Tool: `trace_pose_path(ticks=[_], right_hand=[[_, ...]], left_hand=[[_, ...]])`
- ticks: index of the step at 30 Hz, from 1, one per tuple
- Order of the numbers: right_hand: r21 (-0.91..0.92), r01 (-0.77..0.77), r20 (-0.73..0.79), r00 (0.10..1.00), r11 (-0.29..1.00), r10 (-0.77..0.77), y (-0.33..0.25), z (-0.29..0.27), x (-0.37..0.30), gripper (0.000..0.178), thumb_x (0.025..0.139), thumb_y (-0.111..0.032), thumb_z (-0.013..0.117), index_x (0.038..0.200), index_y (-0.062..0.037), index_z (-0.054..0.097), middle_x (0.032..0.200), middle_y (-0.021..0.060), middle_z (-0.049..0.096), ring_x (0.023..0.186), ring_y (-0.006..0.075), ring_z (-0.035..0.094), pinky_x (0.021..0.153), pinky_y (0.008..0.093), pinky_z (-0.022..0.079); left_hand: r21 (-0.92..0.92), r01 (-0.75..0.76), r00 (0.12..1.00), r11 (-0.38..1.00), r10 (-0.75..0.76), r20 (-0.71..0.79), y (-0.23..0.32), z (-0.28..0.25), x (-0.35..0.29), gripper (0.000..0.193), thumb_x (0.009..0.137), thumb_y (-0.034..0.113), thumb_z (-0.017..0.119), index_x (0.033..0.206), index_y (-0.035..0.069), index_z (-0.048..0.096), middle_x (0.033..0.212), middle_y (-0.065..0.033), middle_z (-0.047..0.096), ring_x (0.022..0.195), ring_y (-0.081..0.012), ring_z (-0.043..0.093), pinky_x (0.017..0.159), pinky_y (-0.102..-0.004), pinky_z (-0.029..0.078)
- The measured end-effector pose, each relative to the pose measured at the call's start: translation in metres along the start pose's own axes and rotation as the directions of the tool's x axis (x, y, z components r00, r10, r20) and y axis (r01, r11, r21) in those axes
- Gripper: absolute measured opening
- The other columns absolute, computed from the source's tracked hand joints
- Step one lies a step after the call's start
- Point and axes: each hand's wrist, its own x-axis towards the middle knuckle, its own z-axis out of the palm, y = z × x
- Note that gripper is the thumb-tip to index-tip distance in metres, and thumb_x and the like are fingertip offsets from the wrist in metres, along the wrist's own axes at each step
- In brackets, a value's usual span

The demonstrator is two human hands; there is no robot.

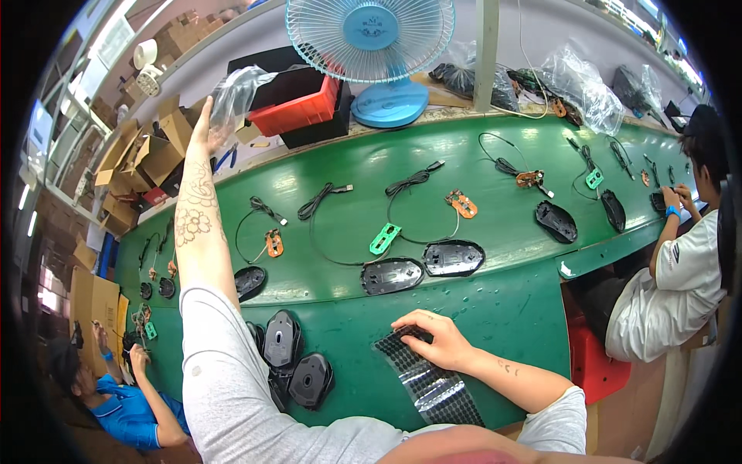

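Observation:
My left arm stretches far forward, and my left hand (202, 130) is closed on a clear plastic bag (232, 104) beside the red bin (294, 108); the bag partly veils its fingers. Near the table's front edge, my right hand (434, 339) grips the top end of a strip of small black pads on clear backing (429, 383). The strip slopes down toward my body. Left of it, several black mouse shells (283, 340) lie in a stacked cluster, partly hidden by my left sleeve.
On the green belt (340, 232) lie open mouse shells (454, 258), a green circuit board (384, 239), orange boards (461, 203) and coiled cables. A blue fan (390, 102) stands behind. Co-workers sit at left (131, 410) and right (657, 294). Cardboard boxes (147, 155) are at far left.

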Motion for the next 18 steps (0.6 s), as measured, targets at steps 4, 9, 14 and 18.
trace_pose_path(ticks=[4,9,14,18], right_hand=[[-0.028,-0.038,-0.009,0.999,0.999,0.038,0.005,-0.006,-0.002,0.031,0.084,0.004,0.064,0.114,-0.0031,0.066,0.106,0.0073,0.068,0.089,0.0186,0.065,0.079,0.028,0.051],[0.0,-0.048,0.009,0.999,0.999,0.048,0.004,0.0,-0.001,0.032,0.084,0.004,0.064,0.115,-0.003,0.065,0.108,0.0078,0.067,0.089,0.0183,0.064,0.081,0.0275,0.051],[0.179,-0.086,-0.024,0.995,0.98,0.092,0.018,0.003,0.003,0.035,0.084,0.005,0.064,0.118,-0.0019,0.064,0.111,0.0092,0.065,0.094,0.0179,0.063,0.086,0.0266,0.05],[0.326,-0.083,-0.059,0.992,0.942,0.108,0.027,0.0,0.001,0.037,0.084,0.006,0.063,0.12,-0.0015,0.061,0.115,0.0096,0.062,0.1,0.0189,0.061,0.09,0.0273,0.048]], left_hand=[[-0.062,0.038,0.992,0.997,-0.03,0.121,-0.013,0.004,0.015,0.054,0.084,0.036,0.074,0.122,-0.001,0.061,0.124,-0.0233,0.059,0.099,-0.0316,0.065,0.075,-0.0429,0.057],[0.149,0.04,0.997,0.988,-0.049,0.061,0.034,0.058,0.002,0.054,0.089,0.037,0.067,0.126,-0.002,0.058,0.127,-0.0234,0.059,0.107,-0.0322,0.063,0.084,-0.0436,0.054],[0.321,0.058,0.997,0.945,-0.073,0.035,0.031,0.065,-0.059,0.055,0.094,0.038,0.059,0.13,-0.003,0.055,0.131,-0.0235,0.059,0.116,-0.0328,0.061,0.093,-0.0444,0.051],[0.377,-0.058,0.994,0.924,0.019,0.107,0.027,0.04,-0.137,0.053,0.096,0.038,0.055,0.13,-0.003,0.055,0.131,-0.0229,0.06,0.119,-0.0321,0.06,0.097,-0.0433,0.049]])
